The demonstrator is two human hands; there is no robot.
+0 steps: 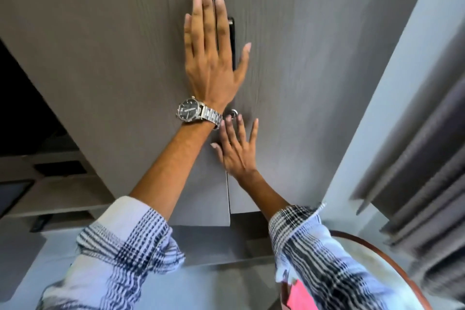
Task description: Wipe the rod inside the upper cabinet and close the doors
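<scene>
Overhead, we press both palms against the two grey doors of the upper cabinet, which meet along a thin dark seam. Our left hand (214, 58) lies flat across that seam, fingers straight and close together, thumb spread out to the right; it grips nothing. A silver wristwatch (195, 111) with a dark face sits on that wrist. Our right hand (235, 148) rests lower down on the right door (314, 70), fingers splayed wide and empty, its fingertips just beside a small round metal lock (234, 113). A dark vertical handle (232, 40) shows on the right door, partly hidden behind our left fingers. The left door (113, 58) and the right one appear shut and level with each other, so the rod inside is hidden from us. Both our sleeves (130, 241) are checked in white and dark blue, rolled back from the forearms. To the right hang grey curtains (422, 171) beside a pale wall (402, 83). Something pink (302, 294) shows near our right sleeve, too blurred to tell what it is.
</scene>
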